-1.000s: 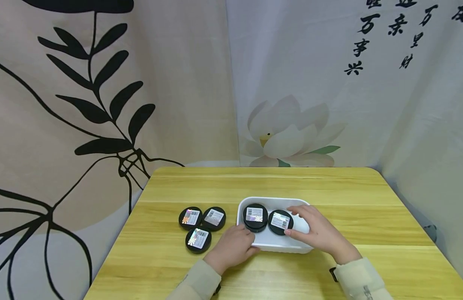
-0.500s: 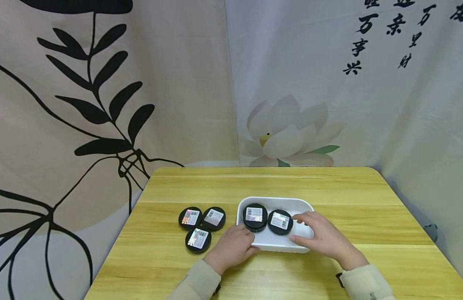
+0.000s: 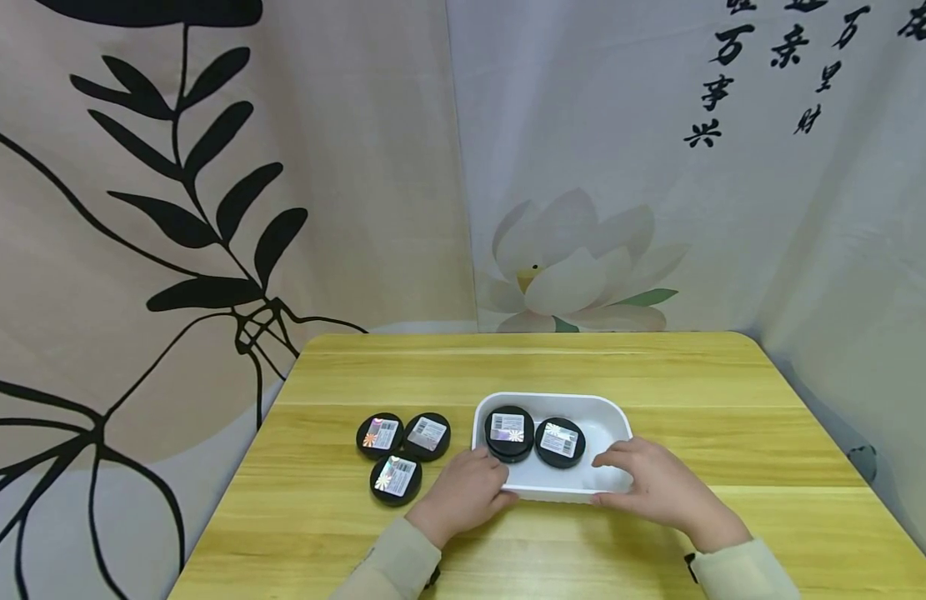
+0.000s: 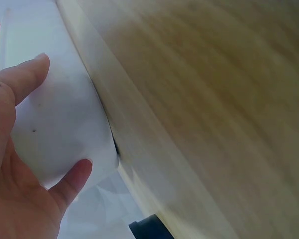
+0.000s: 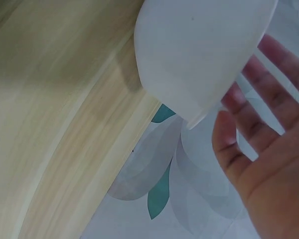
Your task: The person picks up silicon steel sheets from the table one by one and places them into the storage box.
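Note:
A white tray (image 3: 608, 414) sits on the wooden table (image 3: 658, 375) and holds two black round tins with labels (image 3: 510, 432) (image 3: 560, 442). My left hand (image 3: 496, 483) grips the tray's near left corner; in the left wrist view its thumb and a finger (image 4: 27, 74) straddle the white wall (image 4: 60, 129). At the tray's near right corner is my right hand (image 3: 608, 479), with its thumb by the front wall. In the right wrist view the right hand's fingers (image 5: 269, 99) spread fairly straight beside the tray (image 5: 199, 50).
Three more black labelled tins (image 3: 380, 434) (image 3: 427, 436) (image 3: 396, 479) lie in a cluster on the table left of the tray. Printed cloth backdrops (image 3: 282, 167) hang close behind and at both sides. The table's edges are near on the left and right.
My right hand has drawn back from the right tin inside the tray to the tray's near right corner. The left hand has stayed on the near left corner.

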### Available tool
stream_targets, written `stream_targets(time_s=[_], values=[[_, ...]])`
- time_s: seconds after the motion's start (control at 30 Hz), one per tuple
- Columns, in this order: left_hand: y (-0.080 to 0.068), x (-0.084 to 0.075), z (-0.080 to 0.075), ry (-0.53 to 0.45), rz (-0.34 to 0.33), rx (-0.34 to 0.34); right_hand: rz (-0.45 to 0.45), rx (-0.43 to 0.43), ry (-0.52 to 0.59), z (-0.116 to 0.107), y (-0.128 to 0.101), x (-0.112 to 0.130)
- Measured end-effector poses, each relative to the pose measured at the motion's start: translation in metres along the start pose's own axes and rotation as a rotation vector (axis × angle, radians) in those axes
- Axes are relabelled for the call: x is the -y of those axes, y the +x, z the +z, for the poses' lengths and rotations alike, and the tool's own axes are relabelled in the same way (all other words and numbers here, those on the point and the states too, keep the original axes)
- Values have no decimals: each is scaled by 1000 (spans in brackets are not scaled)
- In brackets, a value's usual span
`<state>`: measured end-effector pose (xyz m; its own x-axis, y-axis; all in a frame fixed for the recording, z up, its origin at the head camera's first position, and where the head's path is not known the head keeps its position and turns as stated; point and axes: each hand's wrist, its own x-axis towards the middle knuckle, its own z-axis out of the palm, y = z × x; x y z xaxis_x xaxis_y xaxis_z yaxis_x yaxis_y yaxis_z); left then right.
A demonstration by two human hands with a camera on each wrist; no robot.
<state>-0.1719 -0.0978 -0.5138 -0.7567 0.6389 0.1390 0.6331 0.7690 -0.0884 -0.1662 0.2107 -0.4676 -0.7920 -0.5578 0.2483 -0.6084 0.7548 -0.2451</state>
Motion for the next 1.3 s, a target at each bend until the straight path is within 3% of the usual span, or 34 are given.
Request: stream_targets(time_s=[0.13,0.47,0.67,1.3], values=[[0,0,0,1,1,0,-36,15,-16,2,-1,-2],[0,0,1,-4,-5,11,17,168,70,8,-1,-4],[1,0,1,-5,-7,13,-62,143,35,12,-3,-3],[0,-1,2,-9,-16,12,-107,61,-44,32,-3,-4]])
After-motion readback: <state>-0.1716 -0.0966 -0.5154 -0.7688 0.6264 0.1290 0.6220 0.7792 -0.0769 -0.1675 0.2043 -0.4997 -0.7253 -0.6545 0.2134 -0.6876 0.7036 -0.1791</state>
